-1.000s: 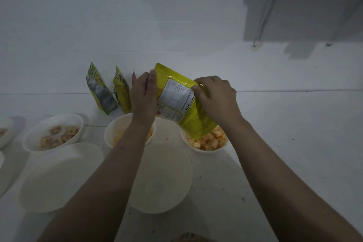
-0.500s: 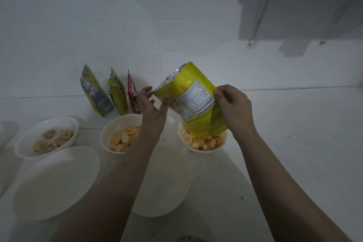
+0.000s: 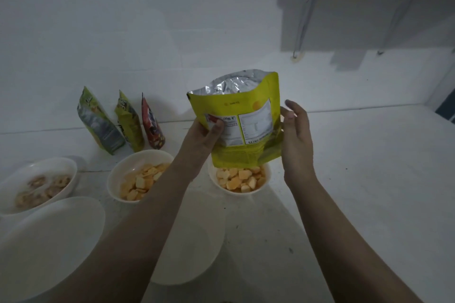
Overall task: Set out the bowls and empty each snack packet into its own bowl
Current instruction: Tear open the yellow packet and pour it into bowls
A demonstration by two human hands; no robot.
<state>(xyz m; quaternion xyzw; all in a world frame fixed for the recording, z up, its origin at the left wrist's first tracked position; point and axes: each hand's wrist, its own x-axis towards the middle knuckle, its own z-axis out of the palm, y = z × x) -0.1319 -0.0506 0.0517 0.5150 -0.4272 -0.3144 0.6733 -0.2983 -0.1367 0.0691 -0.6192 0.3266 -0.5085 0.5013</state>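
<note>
Counter (image 3: 357,192) runs bare and white off to the right, with open room all the way to the far corner where a dark strip shows at the edge of view. The left side is crowded: three snack packets (image 3: 118,123) stand upright in a row against the white wall (image 3: 147,32), and bowls fill the near left.

A yellow pouch (image 3: 242,118) is held upright above the right-hand bowl (image 3: 240,179), its torn mouth gaping upward and showing crinkled silver foil inside. The left hand (image 3: 205,134) grips the pouch's lower left edge, thumb pressed on the printed label. The right hand (image 3: 295,135) stands open beside the pouch's right edge, fingers spread; whether the palm touches the pouch I cannot tell.

That bowl holds pale orange, blocky pieces. The middle bowl (image 3: 138,177), just left of the forearm, holds similar pieces. A third bowl (image 3: 37,184) at the far left holds ring-shaped brown snacks. Two larger, smooth white bowls sit nearest, an empty wide bowl (image 3: 51,246) at the lower left and another bowl (image 3: 194,241) partly hidden between the forearms.

The light is dim. A grey shelf bracket (image 3: 302,19) hangs on the wall at upper right.
</note>
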